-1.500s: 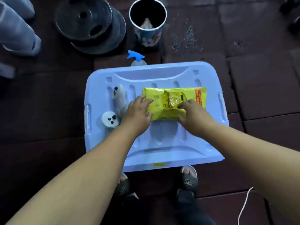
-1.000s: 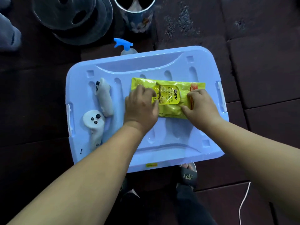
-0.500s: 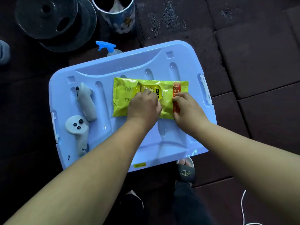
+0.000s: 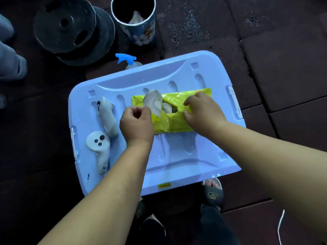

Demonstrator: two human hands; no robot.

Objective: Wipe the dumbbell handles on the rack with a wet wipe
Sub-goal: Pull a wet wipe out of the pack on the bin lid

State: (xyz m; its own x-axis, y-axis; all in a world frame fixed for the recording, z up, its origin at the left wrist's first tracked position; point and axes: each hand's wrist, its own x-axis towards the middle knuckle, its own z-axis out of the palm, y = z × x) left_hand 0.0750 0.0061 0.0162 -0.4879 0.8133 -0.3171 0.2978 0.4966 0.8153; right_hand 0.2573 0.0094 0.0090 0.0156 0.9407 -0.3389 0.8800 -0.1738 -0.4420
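A yellow wet wipe pack (image 4: 177, 121) lies on the light blue box lid (image 4: 185, 156). Its flap is peeled open and a grey-white wipe (image 4: 154, 101) sticks out of the opening. My left hand (image 4: 136, 124) pinches the wipe's lower edge at the pack's left part. My right hand (image 4: 203, 110) holds the pack down at its right end, fingers curled over the wrapper. No dumbbells or rack are in view.
Two white handheld controllers (image 4: 106, 115) (image 4: 99, 145) lie on the lid's left side. A blue-topped spray bottle (image 4: 127, 61) stands behind the lid. Black weight plates (image 4: 70, 29) and a round bin (image 4: 134, 18) holding a used wipe sit beyond. My sandalled feet (image 4: 212, 191) stand below.
The pack's flap has been opened and a wipe has come partly out, pulled by my left hand. My right hand shifted to the pack's right end.
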